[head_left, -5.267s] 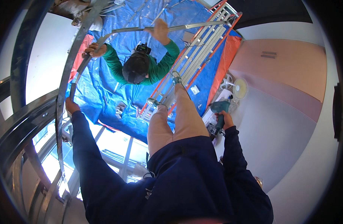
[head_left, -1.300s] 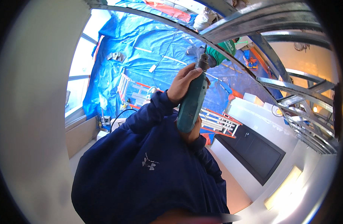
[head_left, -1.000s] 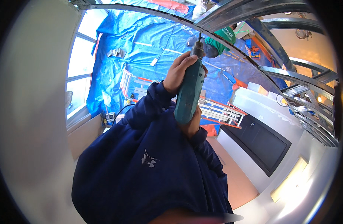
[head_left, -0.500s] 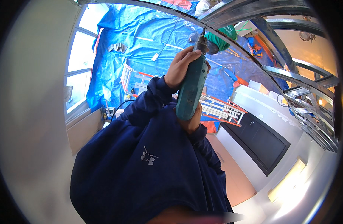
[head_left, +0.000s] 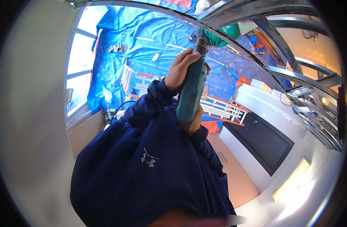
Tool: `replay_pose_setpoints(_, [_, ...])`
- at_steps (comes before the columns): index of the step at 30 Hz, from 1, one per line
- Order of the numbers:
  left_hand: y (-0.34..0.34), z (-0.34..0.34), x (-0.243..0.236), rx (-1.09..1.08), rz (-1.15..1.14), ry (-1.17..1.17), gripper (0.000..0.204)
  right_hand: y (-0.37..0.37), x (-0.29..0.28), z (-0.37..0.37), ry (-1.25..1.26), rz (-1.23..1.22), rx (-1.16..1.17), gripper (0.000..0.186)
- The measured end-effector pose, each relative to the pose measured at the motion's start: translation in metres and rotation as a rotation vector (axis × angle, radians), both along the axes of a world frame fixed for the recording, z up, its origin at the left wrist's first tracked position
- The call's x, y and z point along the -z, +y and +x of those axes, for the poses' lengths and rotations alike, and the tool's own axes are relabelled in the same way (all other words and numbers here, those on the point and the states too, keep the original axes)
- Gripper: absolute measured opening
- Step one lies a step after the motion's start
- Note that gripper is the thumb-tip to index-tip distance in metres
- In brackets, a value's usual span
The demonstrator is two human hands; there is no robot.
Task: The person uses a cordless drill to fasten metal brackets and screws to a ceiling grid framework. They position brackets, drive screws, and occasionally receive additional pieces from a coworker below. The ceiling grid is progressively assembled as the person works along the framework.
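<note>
Both my hands are closed on a teal power drill (head_left: 191, 90), held up in front of my chest with its chuck (head_left: 200, 46) away from me. My left hand (head_left: 180, 69) wraps the front of the body just behind the chuck. Lower down, my right hand (head_left: 195, 123) grips the rear, its fingers mostly hidden under the drill. The bit (head_left: 202, 33) points at a long metal channel (head_left: 177, 12) overhead; whether its tip touches the metal I cannot tell.
Metal framing (head_left: 256, 13) crosses the upper right. Far below, a blue tarp (head_left: 143, 49) covers the floor, and a person in a green top (head_left: 228, 34) is there. Orange-and-white ladders (head_left: 226, 109) stand beneath my arms. A dark door (head_left: 262, 145) is at right, windows (head_left: 81, 53) at left.
The drill and both hands have shifted slightly left, the bit's tip along with them. The person in green below has moved a little. My grip is the same.
</note>
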State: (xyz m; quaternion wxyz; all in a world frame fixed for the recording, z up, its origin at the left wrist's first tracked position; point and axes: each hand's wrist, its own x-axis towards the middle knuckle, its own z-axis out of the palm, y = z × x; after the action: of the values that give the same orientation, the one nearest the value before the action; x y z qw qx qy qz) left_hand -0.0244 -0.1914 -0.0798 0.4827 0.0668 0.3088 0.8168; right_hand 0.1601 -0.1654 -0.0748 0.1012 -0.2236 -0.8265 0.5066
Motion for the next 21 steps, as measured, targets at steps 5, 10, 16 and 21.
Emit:
replay_pose_setpoints(5, [-0.0012,0.0014,0.0005,0.0,-0.015,0.02,0.045,0.002,0.0015,-0.0019,0.06,0.116,-0.049,0.036])
replay_pose_setpoints(10, [-0.0016,0.0004,0.0011,0.005,-0.014,0.019,0.046,0.0017,0.0007,0.0007,-0.036,-0.022,0.009,0.045])
replay_pose_setpoints(16, [-0.0009,-0.0005,0.0002,0.0,-0.011,0.039,0.046,0.0,0.0048,0.0015,0.006,-0.023,0.021,0.045])
replay_pose_setpoints(21, [-0.0022,-0.0018,-0.0012,0.011,-0.011,0.046,0.044,-0.0002,0.0075,0.0006,0.002,0.002,0.021,0.042])
